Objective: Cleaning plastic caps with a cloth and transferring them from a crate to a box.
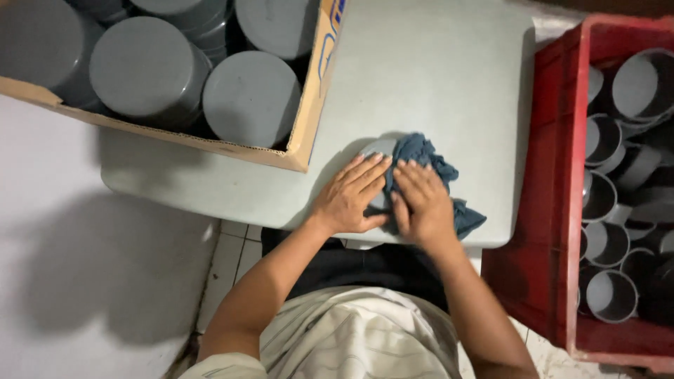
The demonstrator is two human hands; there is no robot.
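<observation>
- Two bare hands lie side by side near the front edge of a grey table (435, 77), toward its right front corner.
- The left hand (349, 196) is laid flat, fingers stretched and slightly spread, pressing on a round grey cap (377, 148); it grips nothing, and only the cap's far rim shows beyond the fingertips.
- The right hand (421, 203) is likewise flat and open, its fingers resting on a crumpled blue cloth (435, 172) that covers the right part of the cap; whether any fingers pinch the cloth underneath cannot be told.
- The cloth bunches past the right hand, one end trailing toward the table's front right corner.
- The two hands touch along their inner sides, thumbs close together.
- An open cardboard box (309, 119) sits on the back left part of the table, overhanging its left edge, packed with grey caps (250, 98) turned flat side up.
- A red plastic crate (554, 175) stands just beside the table's right edge, holding more grey caps (611, 295) lying open side up or on their sides.
- White floor tiles (232, 260) show below the table's front edge.
</observation>
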